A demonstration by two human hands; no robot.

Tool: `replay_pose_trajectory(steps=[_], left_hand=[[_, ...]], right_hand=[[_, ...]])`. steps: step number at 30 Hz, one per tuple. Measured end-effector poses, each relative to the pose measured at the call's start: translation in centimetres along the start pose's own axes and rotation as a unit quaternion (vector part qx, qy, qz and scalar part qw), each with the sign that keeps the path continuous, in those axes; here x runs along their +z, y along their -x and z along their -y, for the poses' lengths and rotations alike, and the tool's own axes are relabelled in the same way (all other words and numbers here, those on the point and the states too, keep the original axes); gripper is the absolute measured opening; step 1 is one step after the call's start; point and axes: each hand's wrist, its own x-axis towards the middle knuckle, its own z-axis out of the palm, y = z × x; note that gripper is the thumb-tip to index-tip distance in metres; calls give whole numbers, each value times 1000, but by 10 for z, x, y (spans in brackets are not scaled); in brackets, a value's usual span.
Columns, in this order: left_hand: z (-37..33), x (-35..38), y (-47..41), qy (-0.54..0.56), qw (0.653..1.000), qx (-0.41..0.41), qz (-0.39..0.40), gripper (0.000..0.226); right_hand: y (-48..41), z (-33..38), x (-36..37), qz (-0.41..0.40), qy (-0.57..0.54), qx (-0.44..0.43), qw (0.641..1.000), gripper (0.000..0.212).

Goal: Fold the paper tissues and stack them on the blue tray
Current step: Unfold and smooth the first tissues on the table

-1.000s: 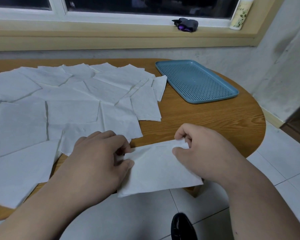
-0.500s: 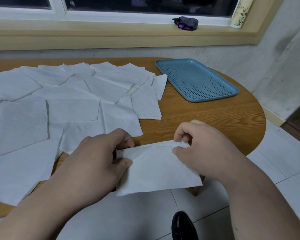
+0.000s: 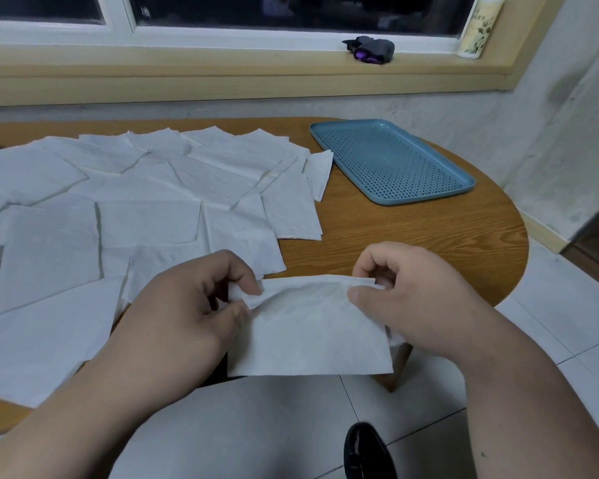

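I am watching both hands holding one tissue (image 3: pixel 312 326) off the table edge: left hand (image 3: pixel 184 316) and right hand (image 3: pixel 412 299) pinching its top corners, likely aligning edges. Blue tray (image 3: pixel 460 188) sitting bare, far right.

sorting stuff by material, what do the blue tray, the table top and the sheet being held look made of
Blue tray: likely moulded plastic, matte, with an even grid of holes. Table top: wood or wood-look laminate, showing grain lines. Held tissue: thin soft paper, creasing where both hands pinch it.
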Motion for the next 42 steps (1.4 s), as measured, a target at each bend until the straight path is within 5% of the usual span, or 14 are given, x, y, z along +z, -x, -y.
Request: replay_pose_trajectory(steps=[3, 16, 24, 27, 31, 38, 42], left_hand=[[0, 3, -1, 67, 997, -25, 2, 12], [-11, 16, -6, 132, 990, -58, -11, 13], [-20, 12, -13, 363, 926, -104, 9, 15], [-21, 14, -16, 328, 937, -118, -14, 17], [-24, 22, -14, 184, 974, -125, -38, 15], [-18, 30, -9, -91, 992, -73, -38, 10], [-5, 35, -9, -145, 988, 0, -44, 17]], right_hand=[[4, 5, -7, -11, -105, -1, 994, 11], [-3, -5, -4, -74, -151, 44, 985, 5], [-9, 4, -9, -96, -363, 95, 922, 8], [-9, 5, -9, -102, -329, 98, 934, 4], [-12, 0, -5, -138, -113, 97, 979, 9], [-17, -10, 11, -127, 57, 81, 987, 7], [-15, -13, 15, -130, 105, 58, 984, 8]])
